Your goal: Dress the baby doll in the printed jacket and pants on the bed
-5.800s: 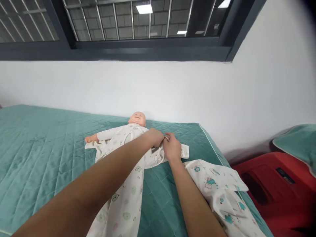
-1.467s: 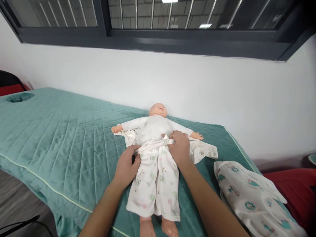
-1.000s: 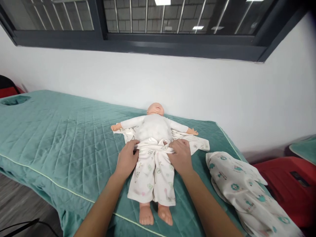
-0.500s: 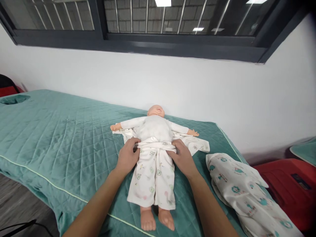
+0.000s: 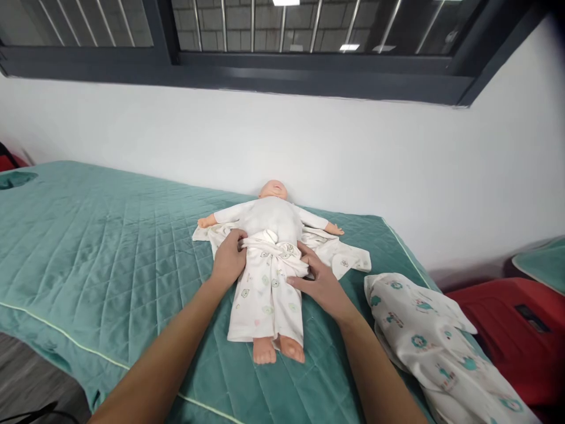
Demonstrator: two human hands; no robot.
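Note:
A baby doll (image 5: 272, 213) lies on its back with both arms spread, its head toward the wall. White printed pants (image 5: 267, 303) cover its legs down to the ankles, their waist bunched around the doll's middle. My left hand (image 5: 230, 257) pinches the waistband at the left side. At the right side my right hand (image 5: 318, 281) has its fingers apart, the thumb on the pants and the fingertips against the bunched waist. A white printed top (image 5: 351, 257) lies spread beneath the doll's arms and back.
The doll rests on a green quilted bed (image 5: 115, 253) against a white wall under a barred window. A patterned white cloth (image 5: 424, 330) lies at the right edge, beside a red chair (image 5: 507, 330). A dark cable shows at the lower left.
The pants' waist is more bunched and the doll's feet sit higher in view. My right hand has opened from its grip on the waistband. The view has shifted slightly.

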